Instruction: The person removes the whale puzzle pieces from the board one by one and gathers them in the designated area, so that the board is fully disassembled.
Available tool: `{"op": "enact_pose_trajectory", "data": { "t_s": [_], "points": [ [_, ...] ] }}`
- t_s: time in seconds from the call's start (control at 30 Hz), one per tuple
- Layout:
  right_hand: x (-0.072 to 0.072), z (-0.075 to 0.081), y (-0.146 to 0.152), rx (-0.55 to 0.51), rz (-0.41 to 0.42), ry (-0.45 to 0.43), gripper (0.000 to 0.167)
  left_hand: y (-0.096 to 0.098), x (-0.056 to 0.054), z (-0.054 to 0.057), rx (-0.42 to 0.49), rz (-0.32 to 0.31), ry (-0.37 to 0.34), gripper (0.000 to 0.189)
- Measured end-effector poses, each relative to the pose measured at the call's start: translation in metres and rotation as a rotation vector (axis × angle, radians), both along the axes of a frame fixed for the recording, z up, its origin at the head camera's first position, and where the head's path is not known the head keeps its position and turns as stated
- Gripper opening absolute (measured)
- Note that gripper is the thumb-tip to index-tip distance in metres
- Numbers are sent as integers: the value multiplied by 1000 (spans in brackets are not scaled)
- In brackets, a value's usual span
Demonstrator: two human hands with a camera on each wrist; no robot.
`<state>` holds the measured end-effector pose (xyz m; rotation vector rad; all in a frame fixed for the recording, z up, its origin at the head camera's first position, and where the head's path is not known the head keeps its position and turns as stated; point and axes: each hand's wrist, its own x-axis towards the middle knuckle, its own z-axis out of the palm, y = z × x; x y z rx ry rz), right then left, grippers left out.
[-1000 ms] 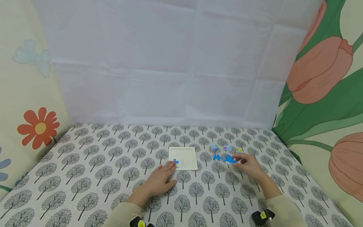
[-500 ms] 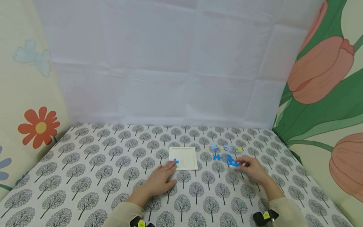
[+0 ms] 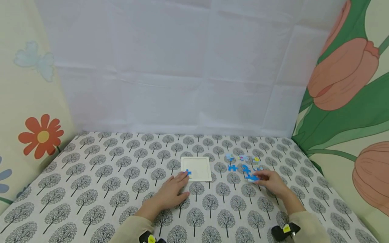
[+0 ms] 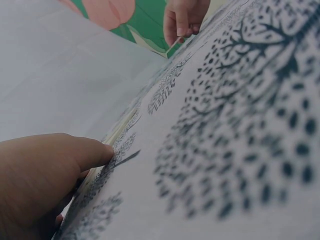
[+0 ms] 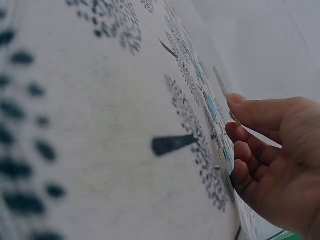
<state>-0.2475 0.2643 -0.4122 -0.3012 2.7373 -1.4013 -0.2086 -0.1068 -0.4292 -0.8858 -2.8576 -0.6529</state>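
My right hand (image 3: pixel 270 182) pinches a blue and white jigsaw piece (image 3: pixel 251 178) between thumb and fingers, over the right part of the table. In the right wrist view that piece (image 5: pixel 220 81) appears edge-on, tilted and raised off the cloth. My left hand (image 3: pixel 171 193) lies with fingers extended at the lower left corner of a square white puzzle tray (image 3: pixel 200 167). Its fingertips touch a small blue jigsaw piece (image 3: pixel 188 172) inside the tray, partly covered by them. The left wrist view has the thumb (image 4: pixel 95 152) over the cloth; the other fingers are mostly hidden.
Loose blue pieces (image 3: pixel 232 168) lie just left of the right hand. Farther back is a row with a light blue piece (image 3: pixel 229 157), a pinkish one (image 3: pixel 243 158) and a yellow-flowered one (image 3: pixel 256 159). A tree-patterned cloth (image 3: pixel 121 182) covers the table; a white sheet (image 3: pixel 170 84) hangs behind.
My right hand has shifted slightly right and nearer with the pinched piece, which has turned and come away from the blue piece beside it. My left hand has stayed put.
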Motion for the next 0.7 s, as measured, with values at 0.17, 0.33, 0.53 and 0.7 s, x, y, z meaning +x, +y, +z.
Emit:
{"op": "enact_pose_trajectory", "data": {
  "t_s": [0.17,0.33,0.53,0.7],
  "points": [
    [1,-1,0,-2,12,-9,30,0,2,2,5,-3,-2,55],
    [1,-2,-1,21,25,21,29,0,2,3,13,-6,-5,54],
    [0,-4,-3,57,35,66,28,0,2,2,7,1,-4,54],
    [-2,-5,-5,106,9,65,25,0,2,3,7,5,-15,54]
  ]
}}
